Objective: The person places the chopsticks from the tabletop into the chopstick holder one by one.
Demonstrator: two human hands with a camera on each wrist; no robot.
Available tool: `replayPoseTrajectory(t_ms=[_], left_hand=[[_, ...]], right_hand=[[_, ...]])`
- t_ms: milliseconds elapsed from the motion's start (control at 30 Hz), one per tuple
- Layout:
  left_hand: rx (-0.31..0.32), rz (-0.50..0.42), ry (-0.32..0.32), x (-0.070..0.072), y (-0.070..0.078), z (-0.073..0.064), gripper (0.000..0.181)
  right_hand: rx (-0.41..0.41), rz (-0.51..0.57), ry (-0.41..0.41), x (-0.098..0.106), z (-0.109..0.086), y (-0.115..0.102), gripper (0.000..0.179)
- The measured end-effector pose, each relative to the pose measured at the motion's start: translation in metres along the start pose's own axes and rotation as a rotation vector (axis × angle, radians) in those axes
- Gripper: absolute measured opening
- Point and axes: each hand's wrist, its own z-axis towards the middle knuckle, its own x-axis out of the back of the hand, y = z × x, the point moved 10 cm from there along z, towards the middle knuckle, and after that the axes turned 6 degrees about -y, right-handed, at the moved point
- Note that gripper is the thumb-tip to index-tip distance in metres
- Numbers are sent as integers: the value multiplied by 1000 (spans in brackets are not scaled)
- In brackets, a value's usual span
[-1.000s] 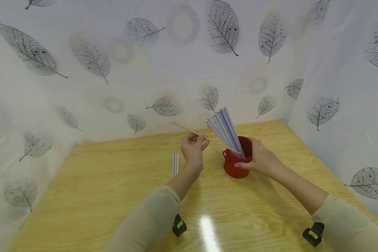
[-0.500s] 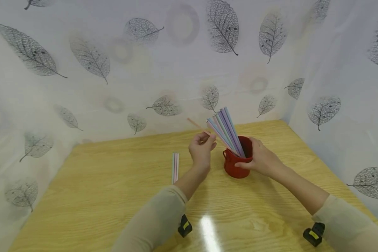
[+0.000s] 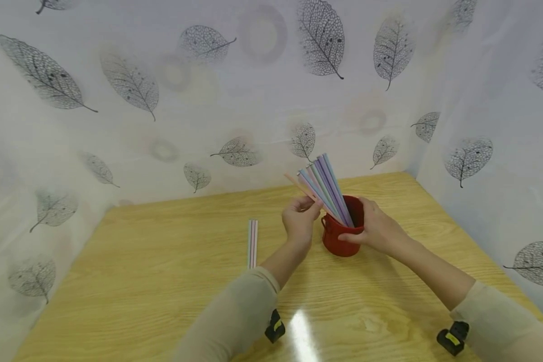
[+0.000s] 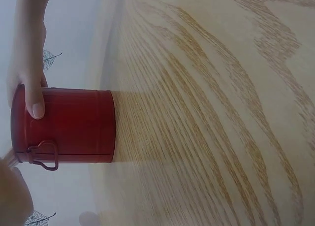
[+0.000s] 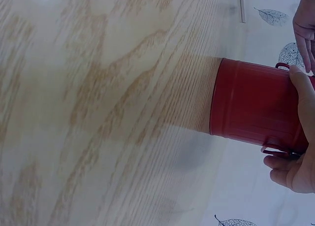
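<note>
Between its thumb and fingers my left hand (image 3: pixel 299 221) pinches a thin orange straw (image 3: pixel 297 183). The straw slants with its lower part at the mouth of a red metal bucket (image 3: pixel 341 245), beside a bundle of pastel straws (image 3: pixel 329 186) leaning left inside. My right hand (image 3: pixel 380 227) grips the bucket's right side near the rim, thumb across the front. In the left wrist view the bucket (image 4: pixel 81 127) stands on the table, a small handle on its side. The right wrist view has my right hand (image 5: pixel 301 172) around the bucket's upper part; the straws are mostly hidden there.
Several pale, striped straws (image 3: pixel 252 242) lie side by side on the wooden table (image 3: pixel 163 281), left of my left forearm. A leaf-printed white curtain (image 3: pixel 262 90) rises behind the table and along its sides.
My left hand has moved right toward the bucket, bringing the orange straw from a flatter slant to a steeper one alongside the bundle. My right hand and the bucket stay nearly still.
</note>
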Motion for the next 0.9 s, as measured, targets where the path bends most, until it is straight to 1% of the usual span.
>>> replayPoseTrajectory(t_ms=[167,400,467,567,733,900], left_hand=[[24,7,-43,-4,-4,0,20],[102,55,-105,-5,-14,-1,22],[131,63,-119,-4,-18,-1,23],[165,70,-157,-4,-22,-2,26],[187,74,-214,-1,-26,-2,29],[214,139,-268,5,-31,0,33]], right_hand=[[3,1,0,0,0,0,109],[-2,4,1,-1,0,0,108],[-4,1,-3,-1,1,-2,108],[-10,3,-11,-2,0,-3,108],[-12,0,-10,-1,0,-4,108],[-20,9,-12,-1,0,-3,110]])
